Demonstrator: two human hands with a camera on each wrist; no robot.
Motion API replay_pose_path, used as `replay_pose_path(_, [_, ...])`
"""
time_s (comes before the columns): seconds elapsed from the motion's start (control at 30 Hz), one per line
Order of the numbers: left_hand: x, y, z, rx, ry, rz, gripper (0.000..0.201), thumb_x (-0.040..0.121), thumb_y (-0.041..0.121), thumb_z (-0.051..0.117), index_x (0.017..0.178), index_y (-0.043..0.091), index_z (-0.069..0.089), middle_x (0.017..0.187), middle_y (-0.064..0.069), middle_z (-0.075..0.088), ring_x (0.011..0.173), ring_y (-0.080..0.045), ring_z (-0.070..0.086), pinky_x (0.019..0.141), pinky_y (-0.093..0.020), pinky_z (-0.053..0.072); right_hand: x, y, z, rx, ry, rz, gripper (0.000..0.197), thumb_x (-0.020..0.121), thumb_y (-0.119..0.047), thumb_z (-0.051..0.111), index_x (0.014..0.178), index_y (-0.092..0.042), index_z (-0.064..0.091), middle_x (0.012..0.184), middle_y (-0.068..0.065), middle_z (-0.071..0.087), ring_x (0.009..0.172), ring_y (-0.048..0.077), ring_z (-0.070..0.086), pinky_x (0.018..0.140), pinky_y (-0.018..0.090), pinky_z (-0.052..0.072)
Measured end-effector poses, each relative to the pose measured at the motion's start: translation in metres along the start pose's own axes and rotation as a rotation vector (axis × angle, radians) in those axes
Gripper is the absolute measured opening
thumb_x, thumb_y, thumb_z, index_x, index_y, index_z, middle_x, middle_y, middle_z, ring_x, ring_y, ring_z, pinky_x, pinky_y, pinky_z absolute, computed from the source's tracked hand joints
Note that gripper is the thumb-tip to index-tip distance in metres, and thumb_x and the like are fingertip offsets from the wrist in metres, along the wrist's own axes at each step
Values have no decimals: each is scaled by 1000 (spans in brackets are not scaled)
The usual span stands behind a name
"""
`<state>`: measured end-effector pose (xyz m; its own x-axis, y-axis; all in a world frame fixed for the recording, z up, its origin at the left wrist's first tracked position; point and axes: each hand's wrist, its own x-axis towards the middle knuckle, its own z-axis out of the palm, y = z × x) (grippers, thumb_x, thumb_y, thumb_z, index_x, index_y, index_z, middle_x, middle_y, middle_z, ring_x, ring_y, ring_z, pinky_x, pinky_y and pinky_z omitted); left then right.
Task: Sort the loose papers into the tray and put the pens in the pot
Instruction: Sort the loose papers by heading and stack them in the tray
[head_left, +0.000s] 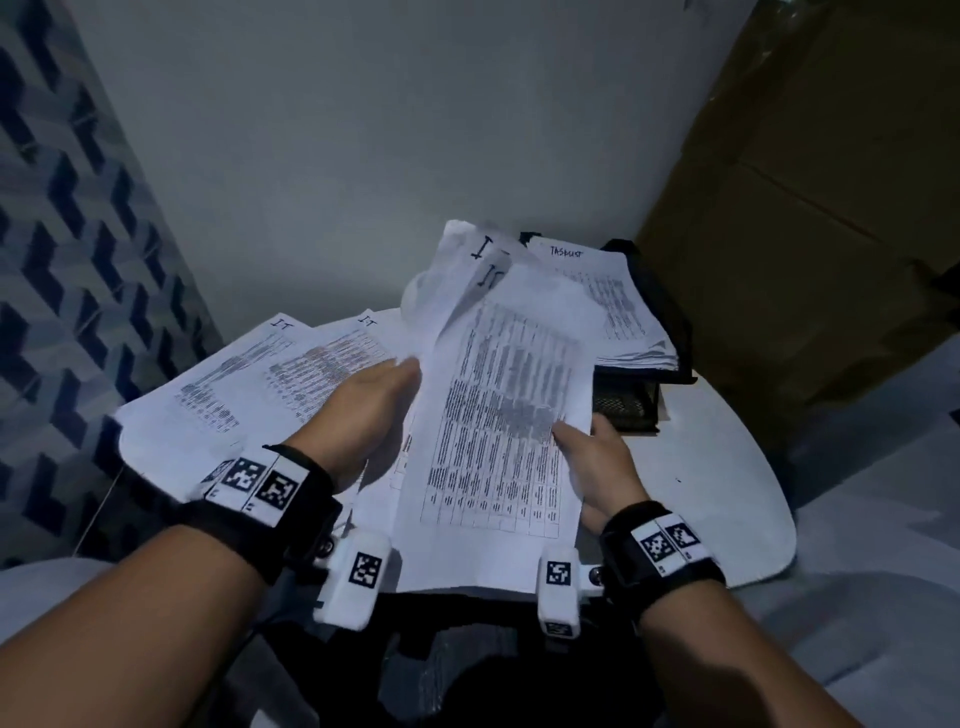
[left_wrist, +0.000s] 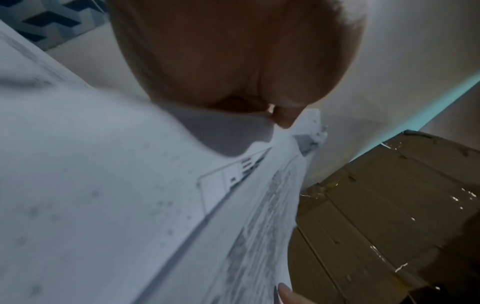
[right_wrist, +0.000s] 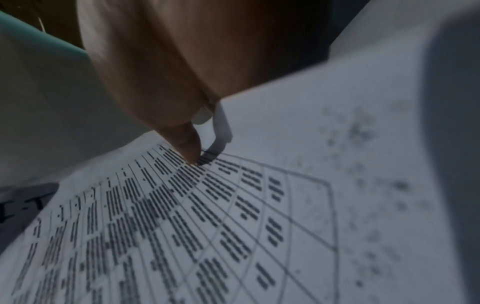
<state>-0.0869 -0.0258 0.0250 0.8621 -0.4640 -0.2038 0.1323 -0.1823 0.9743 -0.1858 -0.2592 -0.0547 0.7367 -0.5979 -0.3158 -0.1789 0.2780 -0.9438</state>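
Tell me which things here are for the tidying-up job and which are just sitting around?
For the job:
- held sheets, gripped by left hand and right hand
- loose papers on the table
- black mesh tray, stack of papers on top

Just there:
- cardboard box
- patterned wall

No pens or pot are in view.

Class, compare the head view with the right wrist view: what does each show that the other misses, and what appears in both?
Only the head view shows the black mesh tray with its stack of white printed papers, the left hand, the loose sheets on the white round table and the brown cardboard box. Only the right wrist view shows the thumb tip pressing on the table's printed rows. Both show the right hand holding the lifted white sheet with a printed table.
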Motion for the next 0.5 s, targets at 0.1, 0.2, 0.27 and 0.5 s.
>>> replay_pose_path(0.1, [1, 1, 1, 109, -34, 10, 44, 104, 50, 48, 87, 11, 60, 67, -3, 58, 59, -20, 49, 61, -29, 42, 1, 4, 10, -62, -9, 11, 22, 92, -15, 65, 114, -18, 66, 113, 13, 73, 109, 42, 68, 97, 63, 53])
replay_pose_path(0.2, [5, -1, -7, 305, 20, 94, 16, 99, 30, 63, 89, 18, 64, 67, 7, 68, 64, -18, 61, 66, -32, 48, 3, 4, 19, -70, -14, 17, 13, 90, -18, 65, 103, -15, 68, 104, 15, 74, 101, 43, 69, 91, 60, 57])
replay_pose_path(0.27, [10, -1, -18, 448, 118, 126, 12, 96, 23, 65, 84, 20, 68, 73, 4, 72, 70, -19, 68, 67, -33, 53, 9, 4, 23, -77, -1, 21, 4, 95, -16, 64, 95, -12, 63, 88, 9, 67, 78, 31, 64, 77, 40, 58])
replay_pose_path(0.5, [16, 15, -66, 600, 369, 131, 13, 96, 23, 64, 95, 11, 70, 89, -10, 72, 88, -26, 66, 76, -36, 48, 48, 16, 22, -472, 57, 14, 21, 89, -12, 64, 70, -18, 65, 69, 2, 59, 63, 24, 57, 58, 32, 48])
